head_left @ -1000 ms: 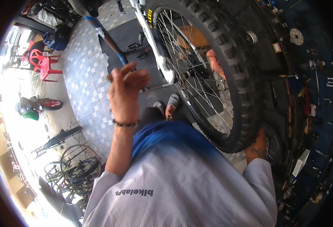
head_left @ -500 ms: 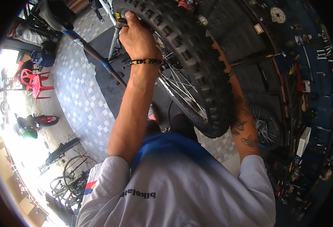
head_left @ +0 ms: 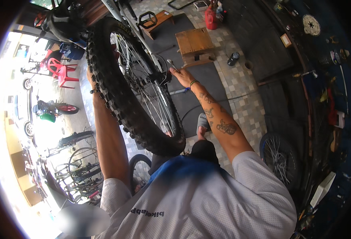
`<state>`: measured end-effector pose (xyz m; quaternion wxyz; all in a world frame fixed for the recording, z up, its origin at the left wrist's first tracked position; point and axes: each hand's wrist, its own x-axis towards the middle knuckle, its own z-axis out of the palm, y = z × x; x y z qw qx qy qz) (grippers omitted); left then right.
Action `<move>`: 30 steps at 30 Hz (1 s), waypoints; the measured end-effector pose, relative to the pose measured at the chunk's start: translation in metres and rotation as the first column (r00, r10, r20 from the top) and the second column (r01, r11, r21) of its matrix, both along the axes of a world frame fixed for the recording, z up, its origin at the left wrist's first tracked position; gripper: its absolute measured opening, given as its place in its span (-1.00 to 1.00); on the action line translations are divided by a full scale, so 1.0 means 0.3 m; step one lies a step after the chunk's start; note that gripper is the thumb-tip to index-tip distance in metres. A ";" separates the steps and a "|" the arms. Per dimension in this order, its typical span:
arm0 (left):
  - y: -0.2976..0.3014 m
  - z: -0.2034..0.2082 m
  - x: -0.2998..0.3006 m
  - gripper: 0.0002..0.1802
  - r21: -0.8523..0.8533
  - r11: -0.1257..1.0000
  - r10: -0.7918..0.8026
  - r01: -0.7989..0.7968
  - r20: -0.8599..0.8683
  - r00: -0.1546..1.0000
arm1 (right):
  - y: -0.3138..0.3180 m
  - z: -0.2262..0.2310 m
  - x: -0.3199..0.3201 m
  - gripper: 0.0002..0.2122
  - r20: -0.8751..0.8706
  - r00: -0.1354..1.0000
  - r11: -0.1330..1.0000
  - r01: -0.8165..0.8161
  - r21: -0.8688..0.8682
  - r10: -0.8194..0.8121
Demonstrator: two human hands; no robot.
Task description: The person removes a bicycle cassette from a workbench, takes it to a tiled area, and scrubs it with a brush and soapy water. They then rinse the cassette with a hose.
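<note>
A bicycle wheel with a thick knobby black tyre [head_left: 107, 83] stands tilted before me, joined to a pale bike frame [head_left: 145, 44]. On its left side, my left hand [head_left: 90, 78] is against the tyre, its fingers hidden behind the rubber. My right hand [head_left: 182, 76] is closed around a slim silver tool [head_left: 171, 63] just right of the wheel, close to the dark parts around the axle [head_left: 156, 77]. What kind of tool it is does not show clearly. Spokes fill the rim between my arms, and a pedal [head_left: 147, 19] sits further up.
Beyond the wheel, a wooden step stool [head_left: 193, 42] and a red jug [head_left: 210, 19] stand by a dark mat [head_left: 207, 81]. A black canister [head_left: 233, 59] is to their right. Another wheel [head_left: 278, 155] leans at right. Red chairs [head_left: 62, 71] and several bikes [head_left: 83, 163] are at left.
In my view the wheel has shifted left and now hides my left hand, which was in sight on the tyre. My right hand, hidden before, has come into view with the silver tool.
</note>
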<state>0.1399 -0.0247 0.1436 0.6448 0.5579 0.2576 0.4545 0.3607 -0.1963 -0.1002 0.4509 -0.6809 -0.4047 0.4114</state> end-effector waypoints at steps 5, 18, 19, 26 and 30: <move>0.110 -0.065 -0.090 -0.52 0.044 0.999 -0.020 0.025 -0.108 0.994 | 0.045 0.020 -0.031 -0.36 0.078 0.994 0.997 -0.069 -0.044 0.073; -0.278 -0.080 -0.111 -0.42 0.009 0.908 0.382 -0.419 -0.431 0.818 | -0.041 0.030 -0.060 -0.46 -0.228 0.972 0.998 0.043 -0.053 -0.054; -0.295 -0.145 -0.136 -0.36 -0.019 0.896 0.390 -0.444 -0.447 0.805 | -0.024 0.030 -0.068 -0.46 -0.282 0.957 0.997 0.065 -0.037 -0.072; -0.685 -0.454 -0.158 -0.47 -0.254 0.891 0.303 -0.375 -0.283 0.910 | -0.161 0.038 -0.052 -0.53 -0.029 0.963 0.961 0.269 0.070 -0.268; -0.809 -0.560 -0.142 -0.45 -0.252 0.905 0.281 -0.343 -0.252 0.926 | -0.564 0.087 -0.237 -0.68 -0.134 0.955 0.924 0.290 0.251 -0.264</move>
